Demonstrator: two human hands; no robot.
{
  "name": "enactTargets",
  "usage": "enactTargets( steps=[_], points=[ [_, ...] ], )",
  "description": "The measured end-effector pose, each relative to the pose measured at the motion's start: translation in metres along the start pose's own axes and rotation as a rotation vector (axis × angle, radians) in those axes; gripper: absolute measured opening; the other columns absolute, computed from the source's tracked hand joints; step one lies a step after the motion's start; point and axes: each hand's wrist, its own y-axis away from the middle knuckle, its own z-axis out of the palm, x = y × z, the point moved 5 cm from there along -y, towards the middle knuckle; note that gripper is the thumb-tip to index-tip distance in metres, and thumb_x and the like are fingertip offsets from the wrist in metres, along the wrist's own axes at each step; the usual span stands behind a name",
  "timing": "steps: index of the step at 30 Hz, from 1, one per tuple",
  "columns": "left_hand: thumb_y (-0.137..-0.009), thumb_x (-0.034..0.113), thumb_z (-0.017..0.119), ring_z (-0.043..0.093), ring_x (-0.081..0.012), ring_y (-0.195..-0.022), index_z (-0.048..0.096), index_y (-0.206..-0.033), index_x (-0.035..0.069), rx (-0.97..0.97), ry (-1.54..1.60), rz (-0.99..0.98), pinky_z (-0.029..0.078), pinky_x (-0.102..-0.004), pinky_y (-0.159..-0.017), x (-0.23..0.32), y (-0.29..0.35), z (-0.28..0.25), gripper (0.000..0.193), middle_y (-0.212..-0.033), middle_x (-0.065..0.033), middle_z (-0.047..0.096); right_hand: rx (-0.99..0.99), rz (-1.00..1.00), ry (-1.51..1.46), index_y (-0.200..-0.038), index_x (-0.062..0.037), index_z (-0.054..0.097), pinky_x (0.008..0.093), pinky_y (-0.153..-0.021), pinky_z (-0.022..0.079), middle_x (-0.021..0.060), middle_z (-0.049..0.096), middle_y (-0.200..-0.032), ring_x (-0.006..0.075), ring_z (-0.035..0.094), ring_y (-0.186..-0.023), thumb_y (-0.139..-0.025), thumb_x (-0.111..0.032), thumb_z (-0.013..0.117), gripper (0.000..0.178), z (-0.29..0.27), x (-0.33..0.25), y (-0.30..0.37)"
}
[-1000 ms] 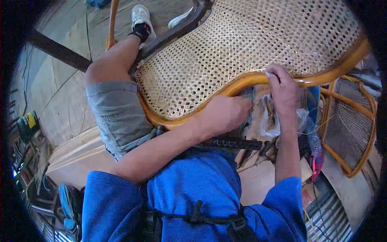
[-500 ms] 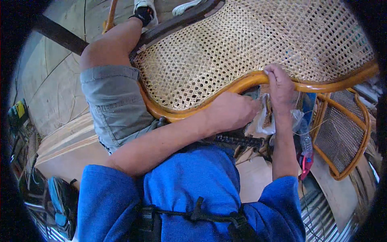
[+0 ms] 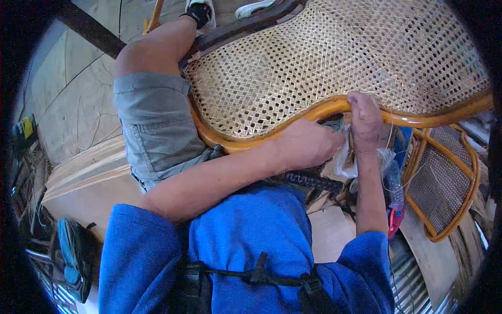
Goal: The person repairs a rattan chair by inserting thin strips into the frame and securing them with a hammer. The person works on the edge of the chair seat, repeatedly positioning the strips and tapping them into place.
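Note:
A woven cane panel (image 3: 293, 68) in a varnished, curved wooden frame (image 3: 246, 144) lies slanted across my lap. My right hand (image 3: 365, 123) is closed over the near rail of that frame, its thumb up at the edge of the weave. Just left of it, my left hand (image 3: 314, 142) is closed below the same rail, its fingertips close to the right wrist. Whatever those fingers pinch is hidden. Pale thin strands (image 3: 388, 133) hang by the right hand, and a clear plastic bag (image 3: 345, 159) shows beneath it.
A smaller cane-and-wood piece (image 3: 444, 178) leans at the right. Stacked boards (image 3: 86, 172) lie left of my leg, near a dark backpack (image 3: 73, 256). A dark beam (image 3: 89, 31) runs at the upper left. Corrugated metal (image 3: 413, 280) shows at the lower right.
The whole view has shifted slightly, so the panel and my leg appear a little farther right. Both hands keep nearly the same places at the rail.

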Motion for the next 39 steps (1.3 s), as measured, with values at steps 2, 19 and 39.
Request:
enactTargets(
  steps=[2,19,39],
  points=[
    [-0.084,0.021,0.048,0.063,-0.0303,-0.062,0.052,-0.082,0.010,-0.049,-0.025,-0.032,0.050,-0.0444,-0.048,-0.001,-0.001,-0.002,0.012,-0.070,-0.0097,0.060,-0.037,0.009,0.022,-0.091,-0.0067,0.060,0.0403,-0.071,0.047,0.0115,0.062,-0.083,0.0301,0.058,-0.079,-0.081,-0.007,0.057,0.011,0.001,0.000,-0.004],
    [-0.082,0.017,0.048,0.064,-0.0317,-0.063,0.055,-0.086,0.006,0.036,0.046,0.059,0.051,-0.0448,-0.052,-0.005,0.000,0.004,0.013,-0.073,-0.0130,0.064,0.081,0.060,0.102,-0.095,-0.0065,0.059,0.0429,-0.075,0.045,0.0122,0.061,-0.085,0.0319,0.056,-0.080,-0.083,-0.012,0.057,0.013,0.009,-0.012,-0.011],
    [-0.078,0.015,0.051,0.065,-0.0305,-0.065,0.059,-0.084,0.006,0.106,0.088,0.045,0.052,-0.0432,-0.055,-0.005,0.003,-0.004,0.013,-0.074,-0.0131,0.065,-0.221,-0.001,0.019,-0.102,-0.0035,0.059,0.0368,-0.083,0.045,0.0154,0.058,-0.098,0.0314,0.057,-0.093,-0.084,-0.005,0.053,0.019,0.005,0.003,-0.019]
  ],
)
